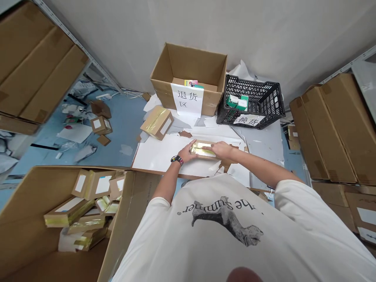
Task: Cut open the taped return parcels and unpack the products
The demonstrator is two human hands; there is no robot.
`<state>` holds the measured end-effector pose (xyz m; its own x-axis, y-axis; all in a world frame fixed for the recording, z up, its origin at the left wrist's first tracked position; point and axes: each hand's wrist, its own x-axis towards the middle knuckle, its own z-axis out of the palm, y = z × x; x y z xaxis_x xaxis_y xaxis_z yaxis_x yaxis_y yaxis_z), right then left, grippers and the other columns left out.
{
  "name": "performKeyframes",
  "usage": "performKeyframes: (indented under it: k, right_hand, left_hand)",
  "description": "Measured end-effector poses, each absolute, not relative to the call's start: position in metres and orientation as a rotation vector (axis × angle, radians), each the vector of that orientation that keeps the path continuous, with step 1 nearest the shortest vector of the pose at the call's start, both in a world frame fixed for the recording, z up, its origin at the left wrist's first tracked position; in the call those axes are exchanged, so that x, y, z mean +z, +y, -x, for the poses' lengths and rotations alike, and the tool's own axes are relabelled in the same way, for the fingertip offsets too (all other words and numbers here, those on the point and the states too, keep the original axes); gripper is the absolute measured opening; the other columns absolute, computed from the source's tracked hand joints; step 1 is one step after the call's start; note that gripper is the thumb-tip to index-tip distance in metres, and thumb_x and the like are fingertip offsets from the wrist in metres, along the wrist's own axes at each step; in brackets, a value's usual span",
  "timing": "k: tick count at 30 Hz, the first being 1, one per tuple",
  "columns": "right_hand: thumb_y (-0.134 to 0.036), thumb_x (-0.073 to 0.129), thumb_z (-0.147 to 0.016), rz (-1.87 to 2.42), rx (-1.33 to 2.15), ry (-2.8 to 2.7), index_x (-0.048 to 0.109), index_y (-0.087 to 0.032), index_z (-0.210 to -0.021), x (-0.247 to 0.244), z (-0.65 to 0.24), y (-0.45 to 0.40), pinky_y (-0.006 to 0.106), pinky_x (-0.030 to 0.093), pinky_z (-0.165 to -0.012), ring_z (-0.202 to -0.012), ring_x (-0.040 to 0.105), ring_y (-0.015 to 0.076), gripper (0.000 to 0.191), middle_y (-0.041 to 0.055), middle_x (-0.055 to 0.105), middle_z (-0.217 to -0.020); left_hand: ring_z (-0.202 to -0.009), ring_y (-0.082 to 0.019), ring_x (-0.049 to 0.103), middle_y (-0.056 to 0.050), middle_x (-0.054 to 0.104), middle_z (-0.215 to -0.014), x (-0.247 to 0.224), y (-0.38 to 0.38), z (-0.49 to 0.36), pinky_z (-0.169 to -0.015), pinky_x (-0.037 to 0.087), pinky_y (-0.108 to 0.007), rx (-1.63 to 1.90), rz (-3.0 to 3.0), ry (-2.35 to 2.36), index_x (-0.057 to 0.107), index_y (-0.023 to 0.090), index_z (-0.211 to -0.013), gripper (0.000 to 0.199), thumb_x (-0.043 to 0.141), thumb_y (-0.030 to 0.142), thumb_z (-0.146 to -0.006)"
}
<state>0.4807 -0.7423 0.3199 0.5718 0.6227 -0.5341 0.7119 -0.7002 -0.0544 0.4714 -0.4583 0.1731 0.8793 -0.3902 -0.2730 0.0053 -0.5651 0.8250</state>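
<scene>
A small cardboard carton (201, 152) with shiny yellowish tape along its top lies flat on the white-covered table. My left hand (187, 152) grips its left end, thumb and fingers round the sides. Over the carton's right part is my right hand (222, 150), with the index finger reaching onto the tape and the other fingers curled. Whether something small is inside those curled fingers cannot be made out. Behind and to the left stands another taped carton (155, 120) with a white label.
At the table's back are a large open cardboard box (161, 94) with a paper sign and a black plastic crate (268, 88) holding green-and-white boxes (237, 102). A big open carton (32, 188) at lower left contains several taped parcels (69, 209). Shelves with cartons flank both sides.
</scene>
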Motion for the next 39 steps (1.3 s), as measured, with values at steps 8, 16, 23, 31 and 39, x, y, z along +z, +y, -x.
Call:
performKeyframes:
  k: [8,16,23,31,39]
  right_hand:
    - [-0.021,0.067,-0.103,-2.567,-0.859,0.929,0.05,-0.028,-0.176,0.328,-0.46,-0.792,0.036,0.052,-0.091,-0.112,0.08,0.0341,0.075,0.0175,0.083,-0.122]
    - [-0.013,0.057,-0.104,-2.611,-0.911,0.852,0.041,-0.03,-0.182,0.335,-0.438,-0.847,0.035,0.049,-0.087,-0.098,0.078,0.0304,0.081,0.0185,0.08,-0.121]
    - [-0.004,0.04,-0.105,-2.672,-0.902,0.721,0.037,-0.038,-0.183,0.318,-0.425,-0.888,0.034,0.044,-0.084,-0.094,0.075,0.025,0.086,0.014,0.078,-0.13]
    - [-0.004,0.045,-0.104,-2.773,-0.857,0.663,0.034,-0.037,-0.184,0.298,-0.424,-0.893,0.035,0.045,-0.089,-0.098,0.072,0.0248,0.087,0.0147,0.076,-0.136]
    - [-0.002,0.045,-0.105,-2.732,-0.855,0.606,0.039,-0.04,-0.182,0.324,-0.422,-0.868,0.036,0.048,-0.094,-0.102,0.078,0.0261,0.086,0.0149,0.078,-0.131]
  left_hand:
    - [-0.091,-0.023,0.072,-0.006,0.072,-0.155,0.181,-0.457,-0.475,-0.093,0.059,-0.038,-0.567,-2.201,-0.292,0.029,0.039,-0.186,0.119,0.088,0.057,-0.084]
    - [-0.093,-0.025,0.073,-0.006,0.076,-0.14,0.182,-0.457,-0.471,-0.094,0.058,-0.037,-0.573,-2.234,-0.325,0.03,0.037,-0.186,0.119,0.087,0.059,-0.084]
    - [-0.088,-0.022,0.07,-0.007,0.076,-0.138,0.183,-0.458,-0.476,-0.09,0.057,-0.037,-0.607,-2.246,-0.335,0.032,0.036,-0.185,0.117,0.086,0.059,-0.084]
    - [-0.099,-0.024,0.073,-0.009,0.073,-0.15,0.175,-0.458,-0.487,-0.096,0.059,-0.039,-0.61,-2.175,-0.347,0.025,0.034,-0.187,0.121,0.085,0.059,-0.084]
    - [-0.099,-0.024,0.075,-0.011,0.071,-0.155,0.177,-0.458,-0.487,-0.097,0.061,-0.04,-0.644,-2.163,-0.335,0.023,0.034,-0.187,0.123,0.086,0.059,-0.085]
